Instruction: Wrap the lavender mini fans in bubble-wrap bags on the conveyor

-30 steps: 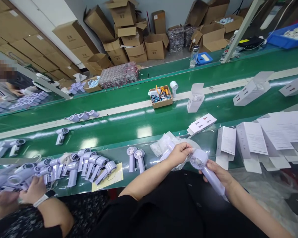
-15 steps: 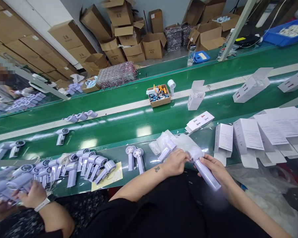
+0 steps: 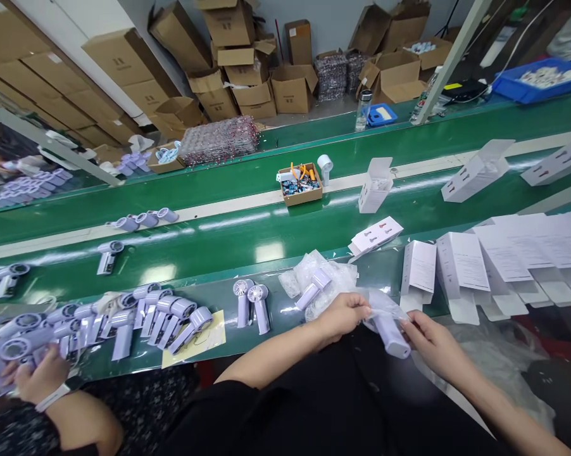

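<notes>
My left hand pinches one side of a clear plastic bag in front of my body. The bag's other edge is between the fingers of my right hand. A lavender handheld fan sits partly inside the bag, its handle end pointing down toward me. The fan's head is blurred behind the plastic. Just beyond my left hand, another lavender fan lies on a pile of clear plastic bags. Two more fans lie side by side further left.
White cartons stand in a row at right, and a closed white box lies ahead. Many fans crowd the bench at left, where a co-worker's hand holds one. A small box of parts sits on the green conveyor.
My right hand has left the fan's handle and now grips the bag's edge. The bag is drawn further over the fan, and the handle points more toward me.
</notes>
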A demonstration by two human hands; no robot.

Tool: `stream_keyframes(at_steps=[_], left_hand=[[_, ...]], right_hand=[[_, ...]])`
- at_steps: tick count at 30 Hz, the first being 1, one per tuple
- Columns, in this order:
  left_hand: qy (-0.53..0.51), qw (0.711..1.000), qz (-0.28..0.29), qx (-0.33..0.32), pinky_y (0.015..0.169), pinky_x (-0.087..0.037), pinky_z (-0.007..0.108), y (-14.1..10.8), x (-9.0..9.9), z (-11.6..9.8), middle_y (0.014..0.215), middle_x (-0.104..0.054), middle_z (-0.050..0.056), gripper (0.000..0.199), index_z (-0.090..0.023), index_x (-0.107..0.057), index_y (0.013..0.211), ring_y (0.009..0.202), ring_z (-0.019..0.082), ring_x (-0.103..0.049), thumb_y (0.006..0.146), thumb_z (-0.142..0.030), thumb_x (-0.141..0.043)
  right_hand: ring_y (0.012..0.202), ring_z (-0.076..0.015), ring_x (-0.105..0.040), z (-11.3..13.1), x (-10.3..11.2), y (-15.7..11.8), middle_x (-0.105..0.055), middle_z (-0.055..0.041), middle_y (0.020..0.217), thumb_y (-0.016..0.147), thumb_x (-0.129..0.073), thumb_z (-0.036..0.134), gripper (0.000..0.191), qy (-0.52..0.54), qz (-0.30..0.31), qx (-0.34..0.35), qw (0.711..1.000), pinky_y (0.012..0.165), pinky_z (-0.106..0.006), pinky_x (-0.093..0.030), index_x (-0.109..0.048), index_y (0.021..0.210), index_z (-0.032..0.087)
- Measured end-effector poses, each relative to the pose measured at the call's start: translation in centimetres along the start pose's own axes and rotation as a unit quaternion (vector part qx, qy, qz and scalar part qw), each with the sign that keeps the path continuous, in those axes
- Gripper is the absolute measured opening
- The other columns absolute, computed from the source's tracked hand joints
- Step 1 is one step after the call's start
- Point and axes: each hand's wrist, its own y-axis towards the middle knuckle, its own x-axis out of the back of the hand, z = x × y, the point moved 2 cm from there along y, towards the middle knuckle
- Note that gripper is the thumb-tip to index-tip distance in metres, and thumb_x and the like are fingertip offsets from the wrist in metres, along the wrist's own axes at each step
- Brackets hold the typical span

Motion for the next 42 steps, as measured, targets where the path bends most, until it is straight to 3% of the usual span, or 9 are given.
stream_keyframes(at_steps=[4,9,14,18,22,29,33,36,42], left_hand=[[0.036,0.99,-0.019,-0.133,0.064,-0.042,0.025,-1.7,1.1,-3.2,0.077,-0.057,0.003,0.024,-0.015,-0.06,0.088,0.068,0.012,-0.05,0.08,-0.037,-0.056],[0.164,0.972,-0.017,-0.165,0.085,-0.046,0.039,-0.1,2.3,-3.2,0.123,-0.05,0.012,0.093,-0.021,-0.047,0.127,0.108,0.028,-0.05,0.045,-0.046,-0.084],[0.049,0.987,-0.15,-0.015,0.044,-0.044,0.023,2.6,3.6,0.8,0.06,-0.049,-0.003,0.037,-0.013,-0.058,0.074,0.046,0.009,-0.049,0.076,-0.05,-0.057],[-0.003,0.964,-0.258,-0.063,0.044,-0.045,0.02,1.9,6.4,1.0,0.059,-0.047,-0.005,0.032,-0.014,-0.055,0.068,0.046,0.008,-0.05,0.075,-0.045,-0.059],[-0.079,0.927,-0.351,-0.108,0.045,-0.044,0.02,0.2,9.8,-0.2,0.062,-0.054,-0.002,0.028,-0.013,-0.059,0.067,0.051,0.008,-0.049,0.068,-0.04,-0.067],[-0.291,0.832,-0.42,-0.217,0.037,-0.028,0.015,1.2,12.8,-5.1,0.056,-0.048,-0.006,0.026,-0.016,-0.053,0.065,0.045,0.004,-0.041,0.061,-0.033,-0.072],[-0.244,0.85,-0.37,-0.285,0.039,-0.033,0.017,2.7,12.0,-8.4,0.056,-0.049,-0.005,0.025,-0.015,-0.055,0.064,0.046,0.005,-0.044,0.061,-0.031,-0.074],[-0.243,0.877,-0.309,-0.277,0.049,-0.04,0.019,3.3,10.5,-9.0,0.065,-0.058,-0.002,0.023,-0.014,-0.061,0.074,0.055,0.007,-0.052,0.06,-0.025,-0.075],[-0.32,0.909,-0.179,-0.201,0.062,-0.047,0.024,2.1,8.0,-7.6,0.076,-0.066,0.002,0.029,-0.013,-0.064,0.083,0.065,0.012,-0.06,0.058,-0.022,-0.076]], right_hand=[[0.072,-0.0211,-0.062,2.7,2.0,-0.1,-0.063,-0.0042,0.073,0.079,-0.059,0.051,0.029,0.03,0.038,0.021,0.999,0.069,-0.033,-0.053,-0.058,0.081,0.023],[0.07,-0.0174,-0.061,6.9,0.3,3.9,-0.063,-0.0027,0.074,0.084,-0.052,0.05,0.031,0.072,0.197,0.089,0.974,0.071,-0.032,-0.052,-0.057,0.088,0.02],[0.095,-0.0252,-0.059,10.9,0.3,14.3,-0.064,-0.0092,0.097,0.083,-0.054,0.04,0.028,-0.241,0.248,0.224,0.911,0.087,-0.045,-0.044,-0.063,0.099,0.019],[0.126,-0.0436,-0.033,12.3,-0.5,22.7,-0.045,-0.0145,0.134,0.041,-0.081,0.009,0.081,-0.583,0.149,0.244,0.761,0.095,-0.071,-0.014,-0.06,0.116,0.029],[0.106,-0.0353,-0.053,13.2,-0.3,25.9,-0.058,-0.0119,0.108,0.044,-0.077,0.002,0.063,-0.612,0.17,0.29,0.716,0.091,-0.058,-0.034,-0.065,0.102,0.024],[0.104,-0.0329,-0.052,13.3,3.2,22.6,-0.045,-0.0191,0.117,0.075,-0.06,0.055,0.051,-0.505,-0.015,0.38,0.775,0.077,-0.041,-0.049,-0.051,0.106,0.015],[0.097,-0.0328,-0.058,8.2,1.7,18.6,-0.033,-0.0224,0.135,0.084,-0.048,0.052,0.039,-0.434,-0.092,0.367,0.818,0.071,-0.042,-0.052,-0.054,0.092,0.014],[0.092,-0.0255,-0.059,5.1,1.0,15.5,-0.026,-0.0192,0.14,0.087,-0.048,0.04,0.027,-0.382,-0.055,0.378,0.842,0.075,-0.042,-0.052,-0.058,0.095,0.016],[0.118,-0.043,-0.04,7.3,4.1,11.3,-0.028,-0.0163,0.14,0.069,-0.068,0.016,0.051,-0.45,-0.064,0.39,0.801,0.091,-0.062,-0.036,-0.058,0.118,0.028]])
